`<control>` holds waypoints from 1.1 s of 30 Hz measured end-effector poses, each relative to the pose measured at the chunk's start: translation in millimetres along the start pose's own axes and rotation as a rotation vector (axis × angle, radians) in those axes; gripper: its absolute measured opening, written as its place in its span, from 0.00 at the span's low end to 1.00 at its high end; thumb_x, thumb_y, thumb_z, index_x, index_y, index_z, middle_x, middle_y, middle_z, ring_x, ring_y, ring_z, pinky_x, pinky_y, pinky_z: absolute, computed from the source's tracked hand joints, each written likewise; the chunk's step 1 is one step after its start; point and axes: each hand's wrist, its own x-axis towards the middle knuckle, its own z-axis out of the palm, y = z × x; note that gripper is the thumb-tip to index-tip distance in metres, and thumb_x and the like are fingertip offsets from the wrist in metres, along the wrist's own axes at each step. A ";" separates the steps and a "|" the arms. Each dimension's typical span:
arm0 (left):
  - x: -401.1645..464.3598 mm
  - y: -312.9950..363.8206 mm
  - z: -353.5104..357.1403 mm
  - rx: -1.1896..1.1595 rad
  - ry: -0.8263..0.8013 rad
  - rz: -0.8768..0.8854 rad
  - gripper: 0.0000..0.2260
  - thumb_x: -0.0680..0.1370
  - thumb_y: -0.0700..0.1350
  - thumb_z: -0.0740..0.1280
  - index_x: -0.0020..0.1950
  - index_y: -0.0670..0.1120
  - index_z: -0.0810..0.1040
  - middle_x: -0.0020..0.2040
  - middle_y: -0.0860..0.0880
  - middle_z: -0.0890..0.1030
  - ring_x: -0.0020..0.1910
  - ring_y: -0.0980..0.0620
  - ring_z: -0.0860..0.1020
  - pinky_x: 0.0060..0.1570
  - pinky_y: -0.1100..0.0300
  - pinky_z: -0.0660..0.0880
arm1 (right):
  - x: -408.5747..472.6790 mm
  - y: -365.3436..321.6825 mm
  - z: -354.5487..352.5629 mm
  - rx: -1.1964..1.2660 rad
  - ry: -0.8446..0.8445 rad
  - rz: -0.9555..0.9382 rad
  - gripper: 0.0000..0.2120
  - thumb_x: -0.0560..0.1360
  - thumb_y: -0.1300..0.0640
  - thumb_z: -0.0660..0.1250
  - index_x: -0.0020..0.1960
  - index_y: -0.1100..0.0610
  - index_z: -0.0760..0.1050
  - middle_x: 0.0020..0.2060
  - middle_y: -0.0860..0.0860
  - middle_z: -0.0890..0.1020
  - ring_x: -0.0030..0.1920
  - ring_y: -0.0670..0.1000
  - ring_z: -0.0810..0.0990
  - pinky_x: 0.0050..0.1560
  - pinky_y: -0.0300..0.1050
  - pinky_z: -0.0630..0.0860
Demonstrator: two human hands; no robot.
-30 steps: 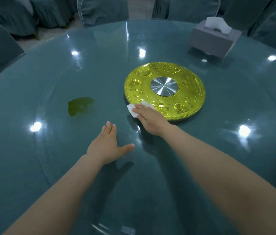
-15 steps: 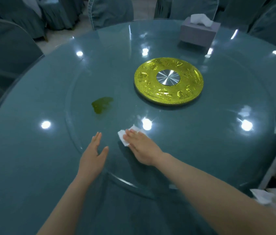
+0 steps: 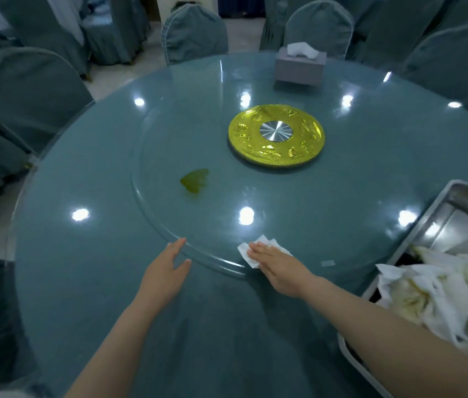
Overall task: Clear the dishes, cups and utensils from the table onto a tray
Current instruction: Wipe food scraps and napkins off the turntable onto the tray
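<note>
Your right hand (image 3: 280, 270) presses flat on the crumpled white paper napkin (image 3: 255, 249); your left hand (image 3: 166, 271) lies wide open on the round glass-topped table (image 3: 83, 254).

1. The room is dim, with a cold blue-green cast.
2. Lamps above me make small white glare spots on the round teal glass-topped table (image 3: 89, 254).
3. My arms throw soft, weak shadows on the glass.
4. The wide lens bends the teal covered chairs (image 3: 31, 93) at the edges.
5. The crumpled white napkins (image 3: 439, 294) look overexposed and a little blurred.
</note>
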 end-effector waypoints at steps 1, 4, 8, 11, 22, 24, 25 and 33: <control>-3.8 5.4 1.2 0.007 -0.012 0.014 0.23 0.79 0.43 0.63 0.74 0.52 0.64 0.76 0.49 0.63 0.75 0.55 0.58 0.69 0.60 0.57 | -9.4 4.8 -2.4 -0.009 0.005 0.028 0.21 0.83 0.59 0.49 0.76 0.53 0.59 0.77 0.46 0.56 0.76 0.45 0.52 0.68 0.30 0.39; -11.3 21.5 5.1 0.036 -0.034 0.054 0.24 0.79 0.45 0.63 0.75 0.53 0.63 0.76 0.48 0.62 0.75 0.54 0.59 0.69 0.61 0.57 | -33.8 23.7 -13.0 -0.015 -0.024 0.138 0.21 0.83 0.59 0.50 0.75 0.51 0.61 0.77 0.45 0.56 0.76 0.46 0.53 0.70 0.33 0.44; -15.0 41.1 19.2 0.068 -0.062 0.110 0.24 0.79 0.45 0.63 0.75 0.53 0.63 0.76 0.48 0.63 0.75 0.54 0.58 0.68 0.61 0.56 | -56.5 50.9 -36.8 0.014 -0.027 0.348 0.20 0.82 0.58 0.50 0.72 0.52 0.66 0.74 0.49 0.65 0.72 0.54 0.65 0.72 0.46 0.59; -14.6 53.7 37.6 0.124 -0.121 0.150 0.25 0.80 0.45 0.63 0.76 0.51 0.62 0.76 0.48 0.61 0.76 0.54 0.56 0.69 0.61 0.55 | -75.1 62.0 -41.4 -0.010 -0.005 0.423 0.20 0.82 0.56 0.50 0.73 0.57 0.64 0.73 0.54 0.66 0.69 0.57 0.68 0.68 0.47 0.63; 31.2 53.0 85.5 0.480 -0.269 0.169 0.29 0.80 0.47 0.62 0.78 0.46 0.52 0.79 0.45 0.52 0.77 0.45 0.51 0.73 0.53 0.52 | -116.6 81.2 -47.8 0.469 0.436 0.535 0.17 0.82 0.57 0.53 0.68 0.55 0.72 0.63 0.54 0.77 0.61 0.52 0.74 0.56 0.39 0.65; 42.1 52.4 91.4 0.623 -0.277 0.159 0.31 0.80 0.51 0.60 0.78 0.48 0.49 0.79 0.44 0.48 0.77 0.43 0.50 0.72 0.48 0.54 | -130.9 81.6 -56.6 0.655 0.616 0.556 0.16 0.82 0.57 0.54 0.65 0.53 0.75 0.59 0.50 0.79 0.57 0.48 0.75 0.55 0.40 0.68; 47.1 52.2 93.8 0.675 -0.274 0.146 0.31 0.80 0.54 0.59 0.79 0.49 0.47 0.79 0.44 0.46 0.77 0.43 0.49 0.72 0.45 0.54 | -139.3 82.4 -60.9 0.731 0.684 0.549 0.15 0.82 0.57 0.55 0.64 0.51 0.76 0.57 0.48 0.80 0.57 0.47 0.76 0.56 0.41 0.70; 76.7 61.0 107.7 0.743 -0.216 0.110 0.31 0.80 0.61 0.54 0.78 0.53 0.46 0.79 0.47 0.43 0.77 0.42 0.46 0.72 0.40 0.51 | -209.0 101.1 -84.3 0.937 0.977 0.604 0.12 0.81 0.59 0.57 0.56 0.48 0.78 0.51 0.44 0.82 0.54 0.46 0.80 0.55 0.43 0.76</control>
